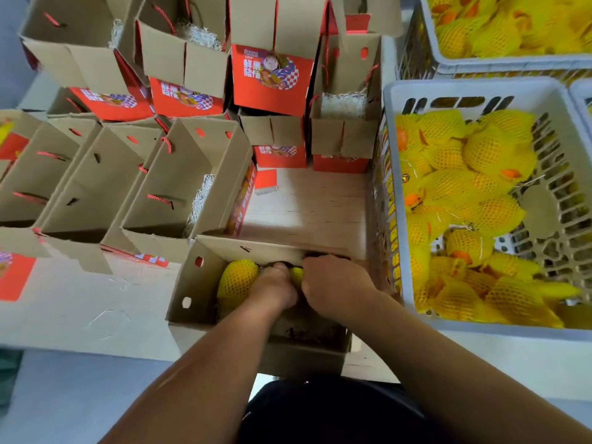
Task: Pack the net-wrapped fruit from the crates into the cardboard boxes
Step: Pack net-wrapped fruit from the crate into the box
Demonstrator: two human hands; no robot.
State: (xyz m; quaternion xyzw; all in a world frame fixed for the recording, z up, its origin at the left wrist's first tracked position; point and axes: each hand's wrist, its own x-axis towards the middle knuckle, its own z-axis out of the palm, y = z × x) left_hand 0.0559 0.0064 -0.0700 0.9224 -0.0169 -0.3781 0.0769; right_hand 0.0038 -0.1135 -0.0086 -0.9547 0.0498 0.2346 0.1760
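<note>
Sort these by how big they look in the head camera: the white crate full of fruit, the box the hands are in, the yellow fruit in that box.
1. White crate
2. Open box
3. Netted fruit, partly hidden

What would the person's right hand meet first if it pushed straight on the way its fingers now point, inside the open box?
Probably the far wall of the open box: the right hand points away from the person with fingertips already at that wall. Depth is unclear.
</note>
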